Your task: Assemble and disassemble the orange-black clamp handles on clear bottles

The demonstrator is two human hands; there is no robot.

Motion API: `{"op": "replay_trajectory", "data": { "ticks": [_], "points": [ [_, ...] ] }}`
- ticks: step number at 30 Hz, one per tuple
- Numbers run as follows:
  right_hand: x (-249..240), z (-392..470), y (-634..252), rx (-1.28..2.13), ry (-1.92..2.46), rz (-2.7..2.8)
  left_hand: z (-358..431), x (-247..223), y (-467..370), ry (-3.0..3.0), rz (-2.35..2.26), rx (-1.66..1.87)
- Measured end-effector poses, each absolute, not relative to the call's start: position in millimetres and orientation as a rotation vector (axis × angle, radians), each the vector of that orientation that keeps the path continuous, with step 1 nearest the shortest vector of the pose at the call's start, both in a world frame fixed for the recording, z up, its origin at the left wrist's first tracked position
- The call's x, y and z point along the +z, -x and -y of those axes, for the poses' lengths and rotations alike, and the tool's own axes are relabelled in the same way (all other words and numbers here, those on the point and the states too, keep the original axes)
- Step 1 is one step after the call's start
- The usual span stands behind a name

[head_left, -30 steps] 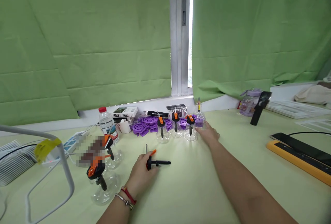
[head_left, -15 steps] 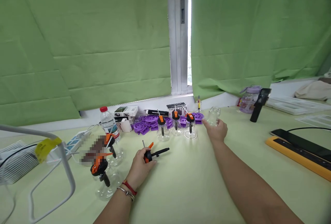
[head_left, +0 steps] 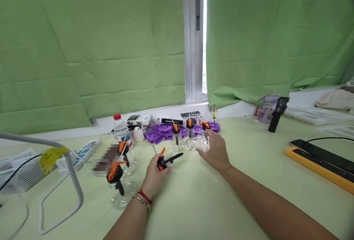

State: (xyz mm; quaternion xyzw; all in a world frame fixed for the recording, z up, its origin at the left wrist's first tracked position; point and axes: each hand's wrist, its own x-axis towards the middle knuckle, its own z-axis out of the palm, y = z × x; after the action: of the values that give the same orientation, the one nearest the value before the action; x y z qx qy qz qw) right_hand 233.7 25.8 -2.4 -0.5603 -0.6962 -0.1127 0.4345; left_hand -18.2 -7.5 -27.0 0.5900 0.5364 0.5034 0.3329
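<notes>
My left hand (head_left: pixel 156 171) is closed around a black and orange spray head (head_left: pixel 163 161), its black tube pointing right above the table. My right hand (head_left: pixel 217 149) grips a clear bottle (head_left: pixel 201 143), tilted on its side, close to the row of bottles with black and orange heads at the back. Two of these, a left one (head_left: pixel 176 136) and a middle one (head_left: pixel 190 124), stand beside it; the third head (head_left: pixel 205 126) shows just behind my right fingers. Two more capped bottles (head_left: pixel 121 192) (head_left: pixel 129 160) stand left of my left hand.
Purple plastic parts (head_left: pixel 163 131) and small boxes (head_left: pixel 139 119) lie along the back. A red-capped water bottle (head_left: pixel 121 131) stands at the left, near a grey metal frame (head_left: pixel 74 181). Rightward are a purple-lidded jug (head_left: pixel 267 110), a black handheld item (head_left: pixel 277 114) and an orange bar (head_left: pixel 318 164).
My right hand has moved left with the clear bottle, which has gone from upright to tilted. My left hand still holds the spray head. The view has shifted slightly.
</notes>
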Motion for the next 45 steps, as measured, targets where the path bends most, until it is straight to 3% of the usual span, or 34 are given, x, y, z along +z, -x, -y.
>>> {"op": "replay_trajectory", "data": {
  "ticks": [14, 25, 37, 45],
  "points": [
    [-27, -23, -227, -0.026, 1.599, 1.883, 8, -25, 19, -1.507, -1.414, 1.32],
    [-25, -22, -228, -0.031, 1.548, 1.938, 10, -23, 18, -1.512, -1.377, 1.315],
    [-19, 9, -198, 0.188, 1.384, 2.13, 17, -18, 7, -1.512, -1.142, 1.136],
    [-19, 10, -198, 0.148, 1.431, 2.17, 23, -18, 2, -1.506, -1.127, 1.024]
  ]
}}
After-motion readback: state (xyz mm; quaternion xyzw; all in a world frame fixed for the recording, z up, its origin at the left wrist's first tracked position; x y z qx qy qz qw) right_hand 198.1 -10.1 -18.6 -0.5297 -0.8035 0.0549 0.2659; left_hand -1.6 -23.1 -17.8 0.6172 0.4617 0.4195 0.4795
